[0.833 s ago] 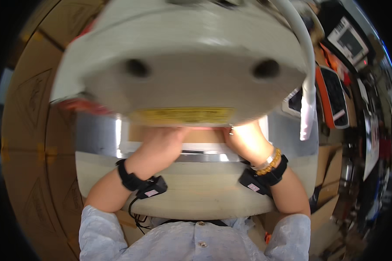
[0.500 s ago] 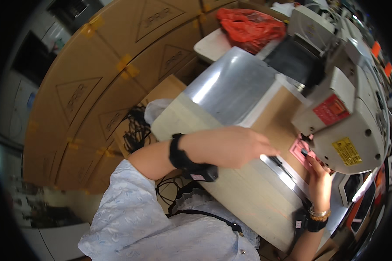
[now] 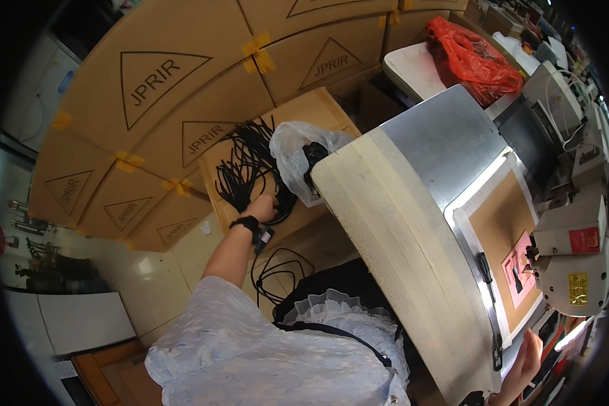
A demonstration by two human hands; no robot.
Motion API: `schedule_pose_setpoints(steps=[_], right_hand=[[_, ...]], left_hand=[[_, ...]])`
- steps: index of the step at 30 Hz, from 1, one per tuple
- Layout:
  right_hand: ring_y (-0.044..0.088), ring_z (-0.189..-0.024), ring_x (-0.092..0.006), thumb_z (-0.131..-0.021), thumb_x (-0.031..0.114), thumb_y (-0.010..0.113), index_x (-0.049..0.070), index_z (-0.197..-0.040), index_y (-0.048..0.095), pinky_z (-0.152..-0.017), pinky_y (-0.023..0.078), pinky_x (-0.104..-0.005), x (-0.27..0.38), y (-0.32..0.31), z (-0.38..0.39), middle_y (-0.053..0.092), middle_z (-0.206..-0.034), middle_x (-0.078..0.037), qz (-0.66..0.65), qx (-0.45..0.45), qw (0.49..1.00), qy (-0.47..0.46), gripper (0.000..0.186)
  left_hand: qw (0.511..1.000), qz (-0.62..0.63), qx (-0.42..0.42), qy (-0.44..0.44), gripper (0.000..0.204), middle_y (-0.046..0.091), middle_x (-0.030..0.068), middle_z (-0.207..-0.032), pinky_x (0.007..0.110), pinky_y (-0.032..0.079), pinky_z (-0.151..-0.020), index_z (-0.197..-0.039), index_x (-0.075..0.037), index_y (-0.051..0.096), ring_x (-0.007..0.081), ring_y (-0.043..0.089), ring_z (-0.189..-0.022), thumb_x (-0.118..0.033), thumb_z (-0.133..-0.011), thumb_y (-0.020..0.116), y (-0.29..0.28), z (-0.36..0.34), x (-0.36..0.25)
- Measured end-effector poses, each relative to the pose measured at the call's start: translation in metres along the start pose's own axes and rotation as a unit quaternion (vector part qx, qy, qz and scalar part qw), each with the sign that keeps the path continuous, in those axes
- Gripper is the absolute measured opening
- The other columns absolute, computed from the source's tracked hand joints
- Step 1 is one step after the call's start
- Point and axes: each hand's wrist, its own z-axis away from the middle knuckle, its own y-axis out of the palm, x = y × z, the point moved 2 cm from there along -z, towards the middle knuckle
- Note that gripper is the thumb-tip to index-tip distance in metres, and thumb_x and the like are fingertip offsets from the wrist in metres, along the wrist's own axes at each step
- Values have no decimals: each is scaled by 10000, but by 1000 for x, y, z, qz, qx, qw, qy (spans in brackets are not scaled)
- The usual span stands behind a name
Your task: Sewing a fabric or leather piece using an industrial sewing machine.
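On the left, my left hand [image 3: 262, 208] reaches down into a bundle of black cords [image 3: 245, 162] lying on a cardboard box. Its fingers are curled around some of the cords, and their tips are partly hidden. At the lower right, my right hand [image 3: 529, 355] is raised beside the work table, fingers extended and apparently holding nothing. Beyond it lies a pink template [image 3: 519, 271] on a brown board with a white border [image 3: 497, 227]. A small dark piece sits in the template, under the pale machine head [image 3: 561, 277]. Black strips [image 3: 485, 268] lie along the board's near edge.
A clear plastic bag [image 3: 294, 159] with something black lies next to the cords. The table's pale rounded edge [image 3: 386, 230] stands between my hands. Cardboard boxes [image 3: 162, 88] are stacked behind. A red plastic bag [image 3: 470, 64] rests at the far right, and loose cable [image 3: 277, 271] hangs below.
My left hand has moved from above the table to the cords on the left. My right hand has left the pink template and drawn back toward me. The view has turned left.
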Motion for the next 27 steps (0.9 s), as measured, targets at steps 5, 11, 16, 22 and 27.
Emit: schedule_pose_setpoints(steps=[5, 11, 16, 22, 27], right_hand=[[678, -924, -238, -905, -27, 622, -59, -1082, 687, -830, 569, -310, 44, -1, 12, 710, -1024, -174, 107, 20, 994, 17, 191], [676, -939, -239, -899, -31, 625, -53, -1102, 684, -826, 570, -309, 64, -12, 8, 708, -1044, -173, 127, 31, 991, 12, 213], [683, -954, -240, -921, -4, 603, -29, -1119, 689, -819, 576, -327, 85, 3, 0, 709, -1049, -179, 44, 58, 997, -6, 217], [602, -721, -248, -802, -49, 593, -53, -931, 671, -677, 451, -306, 129, 51, -21, 658, -827, -142, -108, 144, 981, -73, 150], [611, -1099, -332, -853, 77, 679, 5, -1328, 526, -940, 483, -378, 162, 99, -51, 623, -1223, -200, -308, 176, 917, -181, 504]], left_hand=[[992, 16, -117, -49, 352, 662, 201, -1069, 439, 495, -939, -1130, -72, 682, 369, 620, -1043, -110, -782, 719, 66, -21, 7], [986, 87, -120, -81, 131, 704, 157, -883, 394, 548, -778, -935, -69, 696, 320, 678, -827, -132, -821, 679, -3, -30, 8], [773, 622, -124, 25, 147, 684, 128, -962, 352, 563, -726, -991, -51, 553, 205, 669, -838, -171, -1022, 473, -174, 19, -25], [628, 733, 7, 263, 187, 653, 198, -1084, 403, 598, -800, -1116, -21, 511, 284, 672, -990, -170, -1041, 429, -254, 112, -175], [593, 709, 127, 360, 173, 625, 223, -1142, 391, 614, -779, -1123, -49, 485, 312, 664, -1024, -184, -1049, 404, -258, 169, -294]])
